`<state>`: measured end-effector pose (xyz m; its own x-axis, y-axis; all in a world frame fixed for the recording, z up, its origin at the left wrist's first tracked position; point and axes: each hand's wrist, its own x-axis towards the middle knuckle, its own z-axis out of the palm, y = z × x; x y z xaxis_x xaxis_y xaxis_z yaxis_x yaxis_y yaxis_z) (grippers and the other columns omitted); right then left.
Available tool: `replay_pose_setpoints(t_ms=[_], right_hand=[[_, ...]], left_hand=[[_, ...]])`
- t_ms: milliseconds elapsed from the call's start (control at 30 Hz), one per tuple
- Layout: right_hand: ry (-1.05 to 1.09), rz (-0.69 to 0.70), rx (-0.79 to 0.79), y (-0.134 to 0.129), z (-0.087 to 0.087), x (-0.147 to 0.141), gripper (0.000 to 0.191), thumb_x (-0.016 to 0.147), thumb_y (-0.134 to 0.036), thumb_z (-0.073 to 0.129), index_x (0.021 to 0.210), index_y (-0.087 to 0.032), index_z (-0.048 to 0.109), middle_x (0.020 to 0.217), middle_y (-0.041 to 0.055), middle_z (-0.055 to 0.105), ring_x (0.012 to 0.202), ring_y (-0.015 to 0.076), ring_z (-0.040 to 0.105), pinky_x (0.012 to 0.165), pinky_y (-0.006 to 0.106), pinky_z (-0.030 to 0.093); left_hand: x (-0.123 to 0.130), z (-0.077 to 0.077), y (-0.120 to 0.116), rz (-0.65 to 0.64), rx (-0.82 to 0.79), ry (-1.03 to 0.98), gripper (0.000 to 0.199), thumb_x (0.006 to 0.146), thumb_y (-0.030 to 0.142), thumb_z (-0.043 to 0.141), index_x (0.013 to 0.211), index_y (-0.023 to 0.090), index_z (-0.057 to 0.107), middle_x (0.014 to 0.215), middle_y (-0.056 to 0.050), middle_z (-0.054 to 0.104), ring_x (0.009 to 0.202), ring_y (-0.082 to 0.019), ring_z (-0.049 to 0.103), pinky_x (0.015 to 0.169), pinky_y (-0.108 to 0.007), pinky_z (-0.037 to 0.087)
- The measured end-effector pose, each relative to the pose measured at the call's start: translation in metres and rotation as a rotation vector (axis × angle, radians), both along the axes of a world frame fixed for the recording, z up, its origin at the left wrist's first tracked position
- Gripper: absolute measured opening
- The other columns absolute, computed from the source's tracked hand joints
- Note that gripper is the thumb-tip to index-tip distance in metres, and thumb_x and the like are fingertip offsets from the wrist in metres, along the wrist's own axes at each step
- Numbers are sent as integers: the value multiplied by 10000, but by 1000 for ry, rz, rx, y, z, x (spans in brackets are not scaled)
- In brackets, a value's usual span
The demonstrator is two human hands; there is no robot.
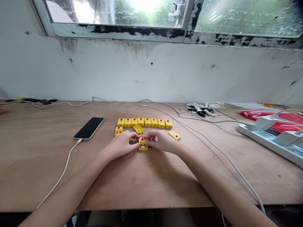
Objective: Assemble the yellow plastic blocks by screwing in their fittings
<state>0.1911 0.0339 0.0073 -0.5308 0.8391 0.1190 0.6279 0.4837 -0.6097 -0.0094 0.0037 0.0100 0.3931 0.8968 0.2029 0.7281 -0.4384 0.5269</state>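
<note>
The left hand (pixel 120 143) and right hand (pixel 163 141) meet near the middle of the table (pixel 189 189), both curled closed, their fingertips gripping a small yellow plastic housing (pixel 143 147) with a red button on top from opposite sides. Its base appears to rest on the wood, which would give the two-sided pinch a steady footing. Just beside the right fingers, a small magenta-red piece (pixel 152 138) is mostly hidden, too covered to identify. At 11 o'clock from the hands lies an open yellow plastic shell (pixel 138 129), kept within easy reach, and at 10 o'clock sits a stacked yellow housing with red buttons (pixel 119 130). At 12 o'clock, eight rectangular yellow blocks with red buttons (pixel 144 122) stand side by side in a tidy, slightly curved row, an arrangement that keeps them separate and easy to count. At 2 o'clock lies a flat yellow plate with two holes (pixel 174 135), set apart from the row. Farther out at 9 o'clock, a black smartphone (pixel 89 128) lies on its white charging cable's (pixel 62 170) plugged end, clear of the small parts, while a white power strip (pixel 267 142) sits at 3 o'clock near the table's edge, and a heap of small black-and-white parts (pixel 201 109) waits at 1 o'clock.
</note>
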Motion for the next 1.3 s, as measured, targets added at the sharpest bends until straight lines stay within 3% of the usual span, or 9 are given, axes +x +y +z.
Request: replay_pose_setpoints(t_ms=[600,767,933,1033,1133,1200,1300], right_hand=[[-17,39,48,0,-5,-1,196,769,-275,627,960,-236,647,880,14,702,761,165,624,648,281,457],[186,39,-25,-4,-3,-4,176,758,-223,626,918,-204,556,920,27,647,816,153,617,675,288,492],[542,9,-209,-1,3,-4,344,741,-271,665,1020,-208,473,1126,77,560,856,140,626,743,315,537],[531,14,-325,3,2,-2,350,772,-367,641,1054,-192,527,1062,86,610,868,164,634,772,346,539],[511,20,-299,3,2,-3,331,775,-397,634,1013,-175,571,961,78,641,856,182,636,788,372,534],[550,36,-242,1,3,-4,320,767,-386,646,1005,-186,572,998,73,637,876,182,638,807,375,531],[578,62,-185,-2,3,-6,292,779,-370,640,1011,-209,566,1061,63,628,917,179,638,826,369,528]], left_hand=[[-1,-2,3,-27,-46,-39,193,783,314,562,935,216,631,992,-32,683,945,-214,623,781,-298,480],[-1,-2,1,-24,84,-64,190,775,255,582,960,223,604,976,-8,672,903,-198,625,761,-293,488],[0,-9,5,-41,311,-215,249,789,140,559,1025,217,556,1005,-9,647,900,-157,632,807,-284,509],[3,-16,7,-66,424,-250,198,803,113,538,962,224,581,1008,-10,639,938,-162,624,846,-310,511],[7,-19,7,-20,387,-350,252,777,122,571,1007,224,580,997,-10,647,835,-148,644,779,-295,544],[9,-17,7,51,331,-435,336,769,178,604,1099,217,551,1057,-32,645,805,-153,653,760,-304,556],[9,-10,6,110,224,-490,294,815,321,588,1083,200,575,1067,-58,660,848,-185,662,783,-326,551]])
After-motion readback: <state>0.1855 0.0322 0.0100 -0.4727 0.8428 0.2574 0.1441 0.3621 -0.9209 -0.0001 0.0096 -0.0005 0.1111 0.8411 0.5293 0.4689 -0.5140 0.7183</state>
